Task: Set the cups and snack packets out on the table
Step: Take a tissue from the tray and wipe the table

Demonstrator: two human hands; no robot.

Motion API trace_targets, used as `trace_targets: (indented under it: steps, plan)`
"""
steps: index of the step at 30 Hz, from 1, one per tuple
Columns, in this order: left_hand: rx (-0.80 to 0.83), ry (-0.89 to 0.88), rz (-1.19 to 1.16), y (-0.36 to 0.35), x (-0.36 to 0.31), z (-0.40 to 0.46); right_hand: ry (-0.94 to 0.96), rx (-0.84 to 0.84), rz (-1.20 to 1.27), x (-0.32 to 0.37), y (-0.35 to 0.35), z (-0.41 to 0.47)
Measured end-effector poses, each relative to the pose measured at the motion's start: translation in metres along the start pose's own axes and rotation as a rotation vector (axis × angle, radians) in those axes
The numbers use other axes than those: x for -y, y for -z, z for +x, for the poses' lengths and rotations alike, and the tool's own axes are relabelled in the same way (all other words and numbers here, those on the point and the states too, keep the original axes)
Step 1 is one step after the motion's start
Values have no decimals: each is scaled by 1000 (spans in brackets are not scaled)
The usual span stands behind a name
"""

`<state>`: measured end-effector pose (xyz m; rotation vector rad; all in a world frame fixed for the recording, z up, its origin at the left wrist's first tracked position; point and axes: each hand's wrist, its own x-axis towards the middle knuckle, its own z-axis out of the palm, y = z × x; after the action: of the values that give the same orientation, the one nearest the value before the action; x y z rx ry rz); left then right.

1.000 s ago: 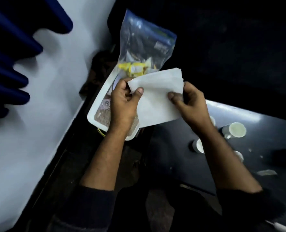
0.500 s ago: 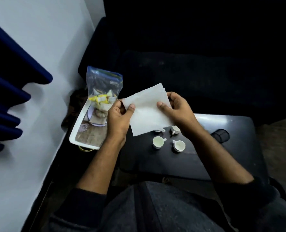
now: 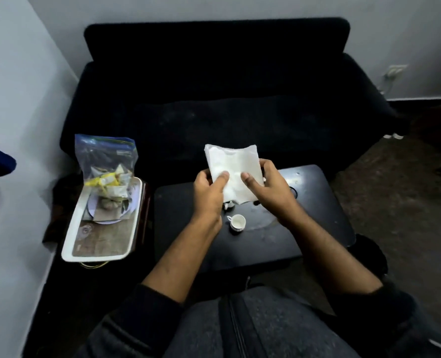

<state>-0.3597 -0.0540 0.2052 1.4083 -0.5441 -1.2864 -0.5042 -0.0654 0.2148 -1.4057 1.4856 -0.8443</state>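
Observation:
Both hands hold a white packet (image 3: 233,169) upright above the black table (image 3: 317,228). My left hand (image 3: 210,191) pinches its lower left side, my right hand (image 3: 267,188) grips its lower right side. A small white cup (image 3: 237,222) stands on the table just below the hands. Another cup (image 3: 228,205) peeks out under the packet, mostly hidden. A clear zip bag (image 3: 107,164) with yellow and white snack packets stands on the white tray (image 3: 69,244) at the left.
The tray rests on a low dark stand beside the table, against the white wall. A black sofa (image 3: 214,86) runs behind the table. A dark round object (image 3: 293,192) lies on the table behind my right hand. My lap fills the bottom.
The view has pulled back and up, so the sofa and whole table show. The packet and both hands moved right, from beside the tray to over the table, covering most cups.

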Motion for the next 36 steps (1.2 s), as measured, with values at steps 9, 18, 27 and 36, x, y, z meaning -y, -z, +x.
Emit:
trace_targets:
  steps: [9, 18, 27, 36]
  plan:
    - [61, -64, 287, -86, 40, -8, -12, -178, -90, -52, 68, 22]
    - [-44, 350, 32, -228, 88, 9, -52, 26, 263, -133, 171, 71]
    - [-121, 278, 321, -251, 111, 33, -448, 143, 491, -179, 211, 120]
    - [-191, 192, 379, -266, 127, 70, -86, 315, -180, -173, 225, 175]
